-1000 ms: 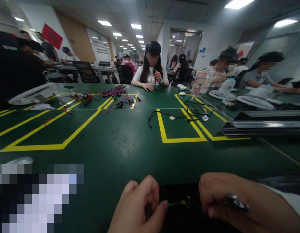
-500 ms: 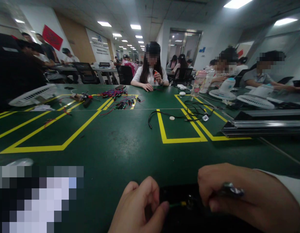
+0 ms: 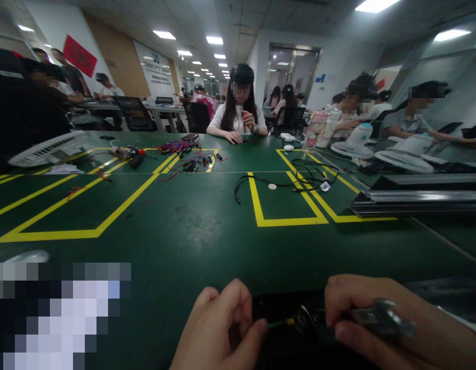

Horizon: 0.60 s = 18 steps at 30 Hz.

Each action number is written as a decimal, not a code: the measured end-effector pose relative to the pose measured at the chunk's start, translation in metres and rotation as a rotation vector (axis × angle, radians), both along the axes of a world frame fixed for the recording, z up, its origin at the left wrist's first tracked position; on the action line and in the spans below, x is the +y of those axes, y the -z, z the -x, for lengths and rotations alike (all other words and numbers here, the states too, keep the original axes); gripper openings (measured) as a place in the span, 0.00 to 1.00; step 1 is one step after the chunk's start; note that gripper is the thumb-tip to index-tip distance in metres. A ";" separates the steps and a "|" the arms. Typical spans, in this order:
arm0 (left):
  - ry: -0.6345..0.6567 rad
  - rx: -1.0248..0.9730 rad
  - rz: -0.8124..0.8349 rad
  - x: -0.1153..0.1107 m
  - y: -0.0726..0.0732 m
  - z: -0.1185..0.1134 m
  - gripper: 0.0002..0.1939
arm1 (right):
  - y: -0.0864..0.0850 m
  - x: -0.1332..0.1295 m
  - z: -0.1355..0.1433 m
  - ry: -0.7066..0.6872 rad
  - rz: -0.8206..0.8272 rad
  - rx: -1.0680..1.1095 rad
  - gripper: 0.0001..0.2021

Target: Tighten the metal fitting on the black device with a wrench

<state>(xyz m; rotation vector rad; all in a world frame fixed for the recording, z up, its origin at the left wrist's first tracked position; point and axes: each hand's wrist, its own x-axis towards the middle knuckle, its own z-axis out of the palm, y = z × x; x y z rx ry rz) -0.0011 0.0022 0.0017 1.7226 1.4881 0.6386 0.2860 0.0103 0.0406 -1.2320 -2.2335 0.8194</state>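
So the left hand is down at the bottom centre of the frame, fingers curled in and the gap to the thumb pretty narrow. A thin green wire shows right at the thumb tip, but I can't tell if it's actually pinched, since that bit is hidden behind the thumb. The wire leads right to a yellow sleeve, just beside a shiny ring-shaped metal piece, all of it at lower centre between the two hands. Underneath is some black object, too dark to make out. Right hand, lower right, has its fingers closed around a metal wrench, with the forked end poking out to the right. Everything's on a green table marked with yellow tape. Further up there's a black cable right of centre with a small pale disc near it, a messy bundle of wires left of centre, and metal profiles at the right edge. Across the table, upper centre, a person has something orange in one hand.
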 end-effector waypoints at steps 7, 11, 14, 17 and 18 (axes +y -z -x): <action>-0.009 0.003 0.013 -0.001 0.003 -0.001 0.09 | -0.024 0.016 0.033 -0.018 -0.063 -0.099 0.17; 0.001 0.003 0.019 0.000 0.003 -0.001 0.09 | -0.026 0.020 0.033 -0.076 -0.053 -0.108 0.18; 0.007 0.007 0.017 0.001 0.002 -0.001 0.10 | -0.022 0.016 0.019 -0.141 -0.010 -0.100 0.16; 0.006 0.014 0.035 0.001 0.001 -0.001 0.10 | -0.019 0.018 0.007 -0.228 0.034 -0.066 0.13; 0.007 0.014 0.039 0.001 0.001 -0.001 0.09 | -0.019 0.021 0.004 -0.268 0.038 -0.053 0.12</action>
